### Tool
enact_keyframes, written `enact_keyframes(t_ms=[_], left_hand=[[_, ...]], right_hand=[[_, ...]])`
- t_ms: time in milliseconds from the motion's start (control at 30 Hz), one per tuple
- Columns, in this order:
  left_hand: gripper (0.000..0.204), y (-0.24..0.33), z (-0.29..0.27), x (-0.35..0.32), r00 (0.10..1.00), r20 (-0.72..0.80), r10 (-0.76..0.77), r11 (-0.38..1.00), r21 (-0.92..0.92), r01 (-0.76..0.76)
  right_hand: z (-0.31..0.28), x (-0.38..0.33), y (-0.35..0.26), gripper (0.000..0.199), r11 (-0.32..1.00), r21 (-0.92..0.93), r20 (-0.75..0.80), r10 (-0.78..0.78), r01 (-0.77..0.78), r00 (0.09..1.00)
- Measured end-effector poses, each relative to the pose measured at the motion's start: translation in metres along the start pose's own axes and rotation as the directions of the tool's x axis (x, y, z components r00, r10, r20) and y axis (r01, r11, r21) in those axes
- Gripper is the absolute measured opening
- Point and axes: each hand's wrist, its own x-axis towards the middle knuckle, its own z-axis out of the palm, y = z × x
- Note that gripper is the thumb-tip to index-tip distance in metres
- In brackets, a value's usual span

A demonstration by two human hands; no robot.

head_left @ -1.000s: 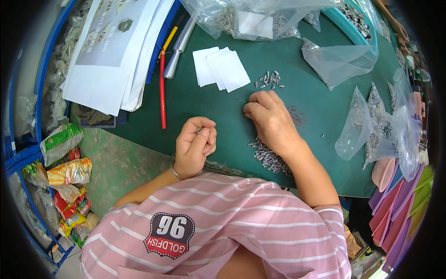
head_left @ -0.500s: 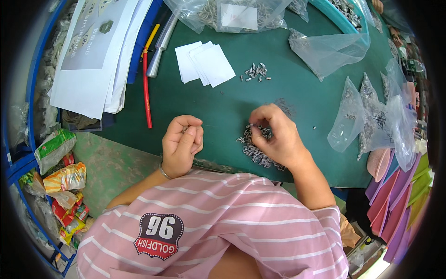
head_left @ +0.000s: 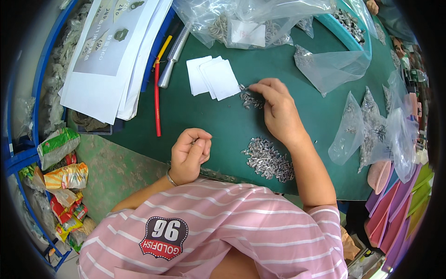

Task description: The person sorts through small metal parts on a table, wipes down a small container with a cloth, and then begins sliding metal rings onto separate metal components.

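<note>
On the green tabletop, the larger pile of small silvery metal pieces (head_left: pixel 267 160) lies near the front edge, below my right hand. A smaller heap of the same kind of metal pieces (head_left: pixel 251 100) is farther back, beside several white paper cards (head_left: pixel 216 78). My right hand (head_left: pixel 281 109) reaches over this smaller heap, thumb and fingers closed together at its far edge; whatever is in the fingertips is too small to make out. Left of the large pile, my left hand (head_left: pixel 189 156) hovers closed, thumb against curled fingers. What it grips is mostly hidden.
A red-and-yellow pen (head_left: pixel 158 88) and a silver tapered tool (head_left: pixel 171 65) lie by stacked printed sheets (head_left: pixel 100 65) at left. Clear plastic bags of metal parts (head_left: pixel 253 28) and a turquoise tray (head_left: pixel 341 30) stand at the back. More bags (head_left: pixel 367 128) lie right.
My right hand has moved from the large pile to the smaller heap beside the cards, uncovering the large pile. My left hand stays closed in much the same pose. The whole view has shifted slightly.
</note>
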Motion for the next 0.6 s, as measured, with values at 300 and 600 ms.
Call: enact_keyframes(t_ms=[300,600], left_hand=[[0.016,-0.001,0.0,0.0,1.0,0.004,-0.003,1.0,0.005,0.003],[0.016,0.001,0.001,0.0,1.0,0.006,0.013,0.999,0.038,-0.013]], right_hand=[[-0.005,-0.019,-0.011,0.038,0.996,0.076,0.13,-0.045,0.035,0.99],[-0.024,-0.034,0.005,0.02,0.994,-0.074,-0.026,0.077,-0.079,0.997]])
